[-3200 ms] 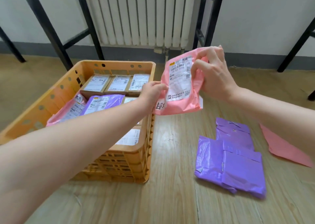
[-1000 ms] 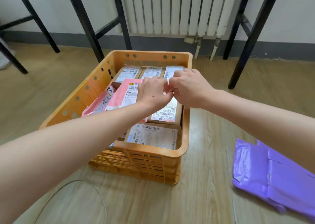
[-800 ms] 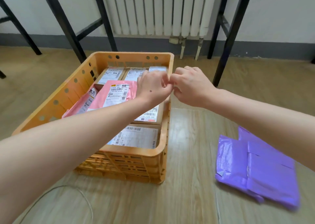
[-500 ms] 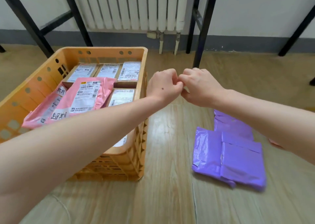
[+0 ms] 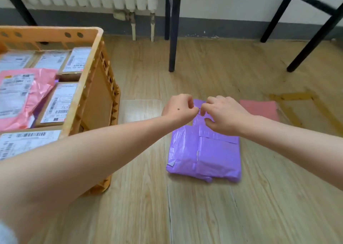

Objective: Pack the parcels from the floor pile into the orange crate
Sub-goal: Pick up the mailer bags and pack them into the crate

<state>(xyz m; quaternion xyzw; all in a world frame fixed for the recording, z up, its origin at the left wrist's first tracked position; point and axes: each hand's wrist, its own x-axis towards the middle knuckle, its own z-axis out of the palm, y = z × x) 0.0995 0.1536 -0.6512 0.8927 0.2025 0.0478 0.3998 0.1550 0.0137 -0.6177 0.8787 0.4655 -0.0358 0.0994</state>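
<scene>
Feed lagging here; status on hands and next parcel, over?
Left hand, right hand curled, empty, above purple parcels. Orange crate at left. Nothing blocking.

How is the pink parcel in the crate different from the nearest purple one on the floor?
The pink parcel lies on boxes inside the orange crate; the purple parcel lies out on the floor. The pink parcel shows a white printed label; the purple parcel shows only taped folds. Both are wrinkly plastic bags.

The wood-plank floor (image 5: 141, 216) carries the orange crate (image 5: 96, 113) at left, purple parcels (image 5: 209, 154), seemingly two overlapping, and a pink parcel (image 5: 259, 108) beyond.
</scene>
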